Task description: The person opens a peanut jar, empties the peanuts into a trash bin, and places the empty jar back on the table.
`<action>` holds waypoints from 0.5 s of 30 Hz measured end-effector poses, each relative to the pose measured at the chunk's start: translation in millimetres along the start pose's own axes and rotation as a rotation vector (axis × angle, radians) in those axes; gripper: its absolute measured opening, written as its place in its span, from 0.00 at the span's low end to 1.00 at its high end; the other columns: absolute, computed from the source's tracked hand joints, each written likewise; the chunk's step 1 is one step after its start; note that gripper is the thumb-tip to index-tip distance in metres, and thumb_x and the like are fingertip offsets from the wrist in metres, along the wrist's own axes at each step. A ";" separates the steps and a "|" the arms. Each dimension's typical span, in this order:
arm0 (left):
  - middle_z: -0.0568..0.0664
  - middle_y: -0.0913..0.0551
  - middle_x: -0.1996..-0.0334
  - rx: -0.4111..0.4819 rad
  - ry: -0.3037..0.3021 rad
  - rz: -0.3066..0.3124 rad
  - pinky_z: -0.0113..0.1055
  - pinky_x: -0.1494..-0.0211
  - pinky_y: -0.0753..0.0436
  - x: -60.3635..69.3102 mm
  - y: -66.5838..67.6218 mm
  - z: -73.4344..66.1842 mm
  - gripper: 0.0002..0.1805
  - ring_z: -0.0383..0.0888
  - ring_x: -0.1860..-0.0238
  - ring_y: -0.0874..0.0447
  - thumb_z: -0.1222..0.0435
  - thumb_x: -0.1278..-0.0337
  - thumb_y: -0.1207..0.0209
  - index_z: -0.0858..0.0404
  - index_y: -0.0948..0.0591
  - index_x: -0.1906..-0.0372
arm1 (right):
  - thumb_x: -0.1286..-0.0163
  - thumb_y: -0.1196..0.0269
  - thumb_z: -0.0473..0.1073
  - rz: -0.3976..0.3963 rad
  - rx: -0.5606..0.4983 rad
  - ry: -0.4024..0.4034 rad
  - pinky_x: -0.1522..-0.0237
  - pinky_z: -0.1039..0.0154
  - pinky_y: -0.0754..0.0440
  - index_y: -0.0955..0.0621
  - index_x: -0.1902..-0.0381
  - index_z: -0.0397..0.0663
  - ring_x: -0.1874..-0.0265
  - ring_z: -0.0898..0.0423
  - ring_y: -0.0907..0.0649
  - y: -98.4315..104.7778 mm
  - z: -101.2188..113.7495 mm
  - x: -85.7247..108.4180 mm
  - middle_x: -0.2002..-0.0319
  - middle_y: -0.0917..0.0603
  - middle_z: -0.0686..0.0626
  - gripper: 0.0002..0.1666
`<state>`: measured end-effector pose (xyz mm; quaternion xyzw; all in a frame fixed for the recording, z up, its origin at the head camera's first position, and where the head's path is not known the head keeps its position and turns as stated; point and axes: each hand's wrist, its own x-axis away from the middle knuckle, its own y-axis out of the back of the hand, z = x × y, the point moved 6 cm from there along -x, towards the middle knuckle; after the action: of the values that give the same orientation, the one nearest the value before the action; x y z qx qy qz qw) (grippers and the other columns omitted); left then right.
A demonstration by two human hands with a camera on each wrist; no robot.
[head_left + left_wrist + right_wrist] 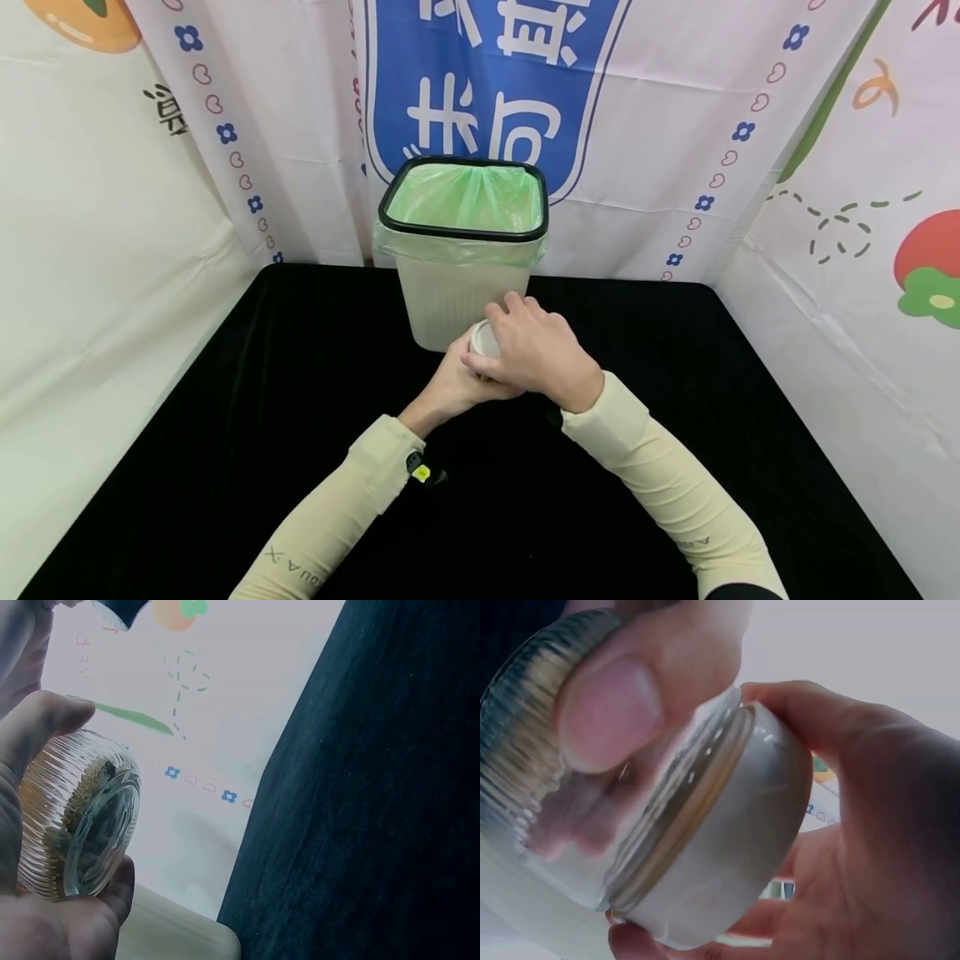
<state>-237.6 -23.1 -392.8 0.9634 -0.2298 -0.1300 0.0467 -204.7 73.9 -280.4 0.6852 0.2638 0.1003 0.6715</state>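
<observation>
My left hand (454,385) grips a ribbed clear glass jar (101,802), thumb on one side and fingers on the other. Inside, a brownish, grainy layer shows near the jar's base in the left wrist view. Over the jar's mouth sits a white lid (731,832), held at its rim between the thumb and fingers of my right hand (542,352). A thin tan ring shows at the seam between lid and glass. The jar is tilted in front of the bin, and in the head view the hands hide most of it.
A pale bin (457,292) with a black rim and a green plastic liner (468,196) stands just beyond the hands, at the back of the black tabletop (300,400). Printed white cloths hang at the back and both sides.
</observation>
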 end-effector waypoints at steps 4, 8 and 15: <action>0.52 0.24 0.33 -0.014 0.020 0.012 0.48 0.40 0.15 -0.8 1.4 0.7 0.48 0.53 0.38 0.21 0.65 0.46 0.22 0.48 0.34 0.22 | 0.29 0.38 0.72 0.023 -0.044 0.031 0.67 0.47 0.11 0.16 0.44 0.47 0.60 0.45 0.15 -0.1 -1.7 -3.9 0.54 0.16 0.42 0.36; 0.49 0.24 0.33 0.004 0.033 0.030 0.48 0.40 0.14 -1.1 2.2 1.4 0.48 0.52 0.38 0.20 0.63 0.45 0.22 0.44 0.35 0.22 | 0.32 0.35 0.71 0.090 -0.130 0.036 0.65 0.48 0.11 0.17 0.41 0.51 0.59 0.48 0.16 -1.2 -5.9 -8.9 0.51 0.16 0.45 0.36; 0.46 0.25 0.32 0.050 0.012 0.058 0.46 0.37 0.14 -0.4 0.9 0.7 0.49 0.50 0.36 0.19 0.66 0.44 0.23 0.41 0.37 0.22 | 0.39 0.31 0.68 0.136 -0.234 0.041 0.62 0.50 0.13 0.16 0.42 0.59 0.59 0.51 0.17 -2.1 -12.2 -14.5 0.51 0.17 0.51 0.33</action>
<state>-238.5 -23.7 -393.3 0.9579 -0.2606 -0.1171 0.0278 -223.4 77.3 -278.4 0.6161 0.2169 0.1899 0.7330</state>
